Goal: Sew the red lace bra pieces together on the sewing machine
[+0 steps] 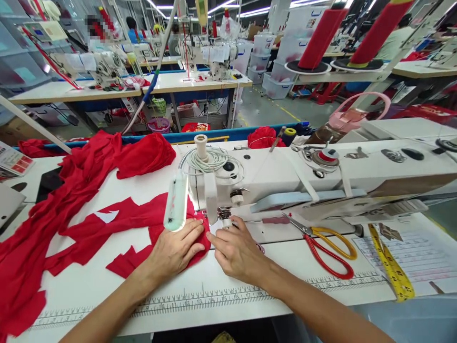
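My left hand (176,247) lies flat with its fingers stretched over a piece of red fabric (157,207), just in front of the needle area of a white sewing machine (264,169). My right hand (237,250) is curled beside the presser foot, its index finger reaching to the fabric's right edge. Something dark shows by its fingers and a small pinkish loop (261,247) by its palm; what it holds is mostly hidden. A lit, clear guard (176,202) hangs left of the needle.
More red cloth (82,176) spreads across the left side. Scissors (328,247) with red and yellow handles, a screwdriver (274,220), a yellow tape measure (391,267) and a written sheet (417,257) lie right. A printed ruler (200,301) follows the table's front edge.
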Motion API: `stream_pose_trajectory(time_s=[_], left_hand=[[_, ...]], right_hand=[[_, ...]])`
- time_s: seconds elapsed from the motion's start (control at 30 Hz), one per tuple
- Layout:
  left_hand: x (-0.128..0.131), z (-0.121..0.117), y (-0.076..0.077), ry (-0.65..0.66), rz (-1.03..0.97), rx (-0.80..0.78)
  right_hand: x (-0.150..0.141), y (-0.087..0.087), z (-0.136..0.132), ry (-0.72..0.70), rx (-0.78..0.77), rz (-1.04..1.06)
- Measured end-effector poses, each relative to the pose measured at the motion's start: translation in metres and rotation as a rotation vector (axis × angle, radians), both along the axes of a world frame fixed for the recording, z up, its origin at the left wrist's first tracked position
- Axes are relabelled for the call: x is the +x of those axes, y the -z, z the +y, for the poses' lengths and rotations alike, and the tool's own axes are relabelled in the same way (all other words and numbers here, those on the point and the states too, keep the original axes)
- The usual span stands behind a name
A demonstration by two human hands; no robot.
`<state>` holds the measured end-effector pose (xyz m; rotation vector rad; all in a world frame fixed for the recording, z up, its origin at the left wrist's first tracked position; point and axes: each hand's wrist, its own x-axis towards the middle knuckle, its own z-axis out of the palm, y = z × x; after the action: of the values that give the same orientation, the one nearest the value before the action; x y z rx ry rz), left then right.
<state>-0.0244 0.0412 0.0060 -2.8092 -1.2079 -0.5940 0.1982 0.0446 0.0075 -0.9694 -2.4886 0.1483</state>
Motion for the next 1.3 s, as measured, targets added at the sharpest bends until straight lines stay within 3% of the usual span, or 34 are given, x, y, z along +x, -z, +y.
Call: stream_pose_trajectory(time_s=[0.2,0.43,0.8,1.07,1.3], left_hand=[[-0.013,0.010,0.003,0.105,-0.055,-0.053],[-0.013,0.008,0.006,0.088,-0.057,-0.060],[-0.006,0.000,0.010,0.026,-0.046,0.076],[-0.006,0.001,0.018,-0.037,-0.023,0.006],[-0.015,0.009,0.029,-0.053,0.022,0.041]], right_hand=[[-0.002,-0.004,0.003,-0.047,-0.008,-0.099],[-0.002,0.012,-0.004,-0.030,0.094,-0.039],[0.001,0.013,-0.003,-0.030,0.118,0.019],[0.002,0.012,0.002,0.007,0.090,-0.019],[0.003,0.014,0.007,0.019,0.091,-0.081]])
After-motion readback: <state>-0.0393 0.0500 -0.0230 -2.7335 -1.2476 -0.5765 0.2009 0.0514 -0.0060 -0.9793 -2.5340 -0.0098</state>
